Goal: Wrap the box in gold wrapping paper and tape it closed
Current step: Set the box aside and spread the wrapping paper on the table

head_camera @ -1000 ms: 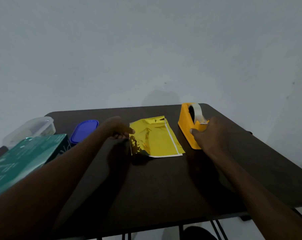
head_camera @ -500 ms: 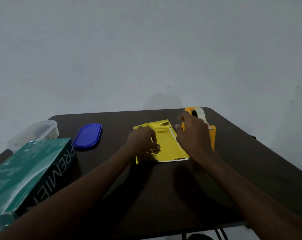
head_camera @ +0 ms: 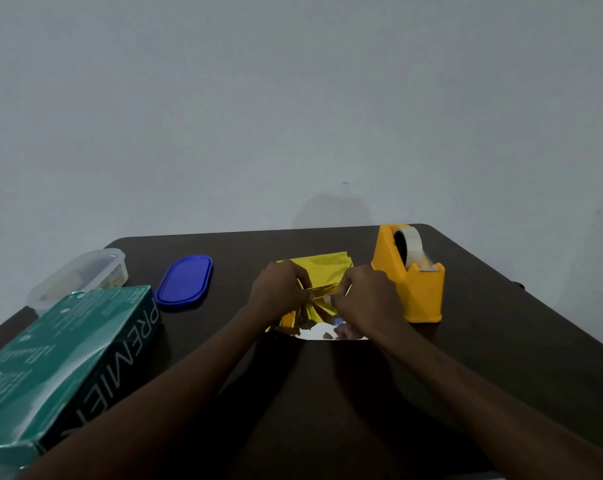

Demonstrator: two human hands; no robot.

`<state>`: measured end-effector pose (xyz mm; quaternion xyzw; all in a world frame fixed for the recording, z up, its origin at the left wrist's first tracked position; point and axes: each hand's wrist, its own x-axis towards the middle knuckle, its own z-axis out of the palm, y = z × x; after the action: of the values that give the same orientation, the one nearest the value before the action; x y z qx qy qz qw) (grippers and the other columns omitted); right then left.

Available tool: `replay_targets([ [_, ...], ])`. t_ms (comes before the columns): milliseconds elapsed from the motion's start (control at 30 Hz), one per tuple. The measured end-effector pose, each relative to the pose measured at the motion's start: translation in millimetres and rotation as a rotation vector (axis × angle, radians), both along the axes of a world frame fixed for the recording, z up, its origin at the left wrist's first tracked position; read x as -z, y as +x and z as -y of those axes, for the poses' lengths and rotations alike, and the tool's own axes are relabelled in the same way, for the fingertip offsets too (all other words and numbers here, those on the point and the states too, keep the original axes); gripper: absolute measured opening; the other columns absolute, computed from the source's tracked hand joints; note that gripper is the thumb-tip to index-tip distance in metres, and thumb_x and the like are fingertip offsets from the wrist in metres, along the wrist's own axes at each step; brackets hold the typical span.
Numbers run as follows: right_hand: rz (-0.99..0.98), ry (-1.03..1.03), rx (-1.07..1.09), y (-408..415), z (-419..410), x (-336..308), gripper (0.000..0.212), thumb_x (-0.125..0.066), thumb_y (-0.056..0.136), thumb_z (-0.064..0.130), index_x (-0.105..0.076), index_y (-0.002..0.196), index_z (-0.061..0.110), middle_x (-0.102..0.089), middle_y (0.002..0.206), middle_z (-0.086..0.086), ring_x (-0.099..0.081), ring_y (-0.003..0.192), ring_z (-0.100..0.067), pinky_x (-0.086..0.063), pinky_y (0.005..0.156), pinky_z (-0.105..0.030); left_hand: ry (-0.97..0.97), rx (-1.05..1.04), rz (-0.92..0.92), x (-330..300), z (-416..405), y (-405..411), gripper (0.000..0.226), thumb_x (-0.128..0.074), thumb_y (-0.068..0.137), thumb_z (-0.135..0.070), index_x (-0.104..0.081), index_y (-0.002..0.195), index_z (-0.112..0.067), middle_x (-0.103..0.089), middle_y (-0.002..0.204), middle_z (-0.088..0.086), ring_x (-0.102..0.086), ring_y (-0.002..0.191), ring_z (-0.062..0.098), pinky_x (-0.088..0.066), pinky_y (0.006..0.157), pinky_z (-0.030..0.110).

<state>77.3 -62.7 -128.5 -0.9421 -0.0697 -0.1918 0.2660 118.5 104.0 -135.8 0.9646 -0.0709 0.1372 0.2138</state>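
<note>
Fingers (head_camera: 305,284) of two hands pinching one gold sheet (head_camera: 322,266)

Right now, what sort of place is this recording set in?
Probably a plain room at home or in a small office, set up as a craft spot: a dark table against a bare pale wall, with a tape dispenser, gold paper and a food tub.

Gold wrapping paper (head_camera: 322,266) glossy, creased; tape dispenser (head_camera: 412,282) smooth plastic; table (head_camera: 327,393) matt.
</note>
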Motion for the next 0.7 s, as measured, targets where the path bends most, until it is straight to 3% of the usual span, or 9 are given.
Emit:
replay_targets([
  [100,0.063,0.089,-0.023,0,-1,1,0.028,-0.076,0.082,0.041,-0.062,0.073,0.019,-0.065,0.070,0.004,-0.054,0.059,-0.005,-0.038,0.050,-0.020,-0.181,-0.057,0.047,-6,-6,3,0.010,-0.078,0.080,-0.028,-0.074,0.085,-0.020,-0.068,0.072,-0.007,-0.063,0.061,0.007,-0.052,0.063,0.024],
  [200,0.061,0.099,-0.059,5,-4,7,0.036,-0.079,0.073,0.050,-0.056,0.072,0.022,-0.063,0.071,0.007,-0.060,0.069,-0.012,-0.048,0.058,-0.029,-0.593,-0.033,0.004,-20,-14,-1,0.007,-0.075,0.085,-0.017,-0.071,0.080,-0.014,-0.064,0.068,-0.001,-0.057,0.058,0.007,-0.046,0.061,0.023],
  [267,0.021,0.015,-0.056,10,-7,11,0.046,-0.078,0.066,0.059,-0.058,0.084,0.022,-0.064,0.082,0.008,-0.059,0.080,-0.014,-0.049,0.067,-0.033,-0.870,0.013,-0.056,-27,-16,-7,0.010,-0.069,0.089,-0.008,-0.066,0.079,-0.010,-0.062,0.070,0.005,-0.055,0.057,0.010,-0.048,0.057,0.023],
  [367,-0.016,-0.153,-0.054,18,-10,17,0.045,-0.076,0.069,0.056,-0.062,0.092,0.020,-0.065,0.094,0.004,-0.060,0.092,-0.020,-0.043,0.068,-0.031,-1.021,-0.113,-0.062,-23,-28,-6,0.014,-0.066,0.089,-0.004,-0.064,0.076,-0.009,-0.063,0.074,0.012,-0.056,0.063,0.017,-0.050,0.058,0.025],
  [433,-0.024,-0.187,-0.053,22,-7,17,0.028,-0.076,0.073,0.043,-0.065,0.086,0.022,-0.067,0.094,0.004,-0.063,0.093,-0.021,-0.041,0.065,-0.029,-1.016,-0.251,-0.028,-23,-35,-11,0.005,-0.069,0.085,-0.009,-0.066,0.089,-0.009,-0.069,0.084,0.011,-0.061,0.068,0.017,-0.052,0.060,0.027],
  [467,-0.019,-0.194,-0.049,24,-6,17,0.022,-0.076,0.073,0.038,-0.066,0.083,0.022,-0.067,0.092,0.004,-0.063,0.090,-0.021,-0.041,0.063,-0.028,-0.985,-0.307,0.038,-28,-35,-17,0.017,-0.068,0.083,-0.011,-0.064,0.100,-0.010,-0.069,0.089,0.008,-0.062,0.071,0.015,-0.053,0.061,0.028],
  [533,0.007,-0.223,-0.059,26,-7,15,0.015,-0.075,0.073,0.033,-0.066,0.080,0.023,-0.068,0.089,0.004,-0.063,0.085,-0.019,-0.039,0.060,-0.026,-0.892,-0.327,0.355,-47,-27,-38,0.030,-0.063,0.085,-0.010,-0.056,0.113,-0.016,-0.062,0.094,0.001,-0.060,0.081,0.013,-0.052,0.067,0.028],
  [633,0.034,-0.220,-0.104,28,-6,11,0.013,-0.071,0.074,0.033,-0.065,0.080,0.023,-0.068,0.087,0.003,-0.063,0.084,-0.019,-0.036,0.059,-0.027,-0.579,0.021,0.808,-81,6,-67,0.021,-0.055,0.086,-0.006,-0.060,0.103,-0.017,-0.059,0.098,-0.004,-0.059,0.091,0.014,-0.048,0.074,0.026],
  [700,0.084,-0.268,-0.101,27,-6,6,0.013,-0.069,0.077,0.033,-0.065,0.082,0.022,-0.068,0.086,0.002,-0.063,0.086,-0.020,-0.038,0.059,-0.028,-0.223,0.189,0.669,-82,23,-65,0.018,-0.050,0.087,-0.006,-0.064,0.094,-0.016,-0.061,0.095,-0.001,-0.060,0.086,0.018,-0.049,0.072,0.032],
])
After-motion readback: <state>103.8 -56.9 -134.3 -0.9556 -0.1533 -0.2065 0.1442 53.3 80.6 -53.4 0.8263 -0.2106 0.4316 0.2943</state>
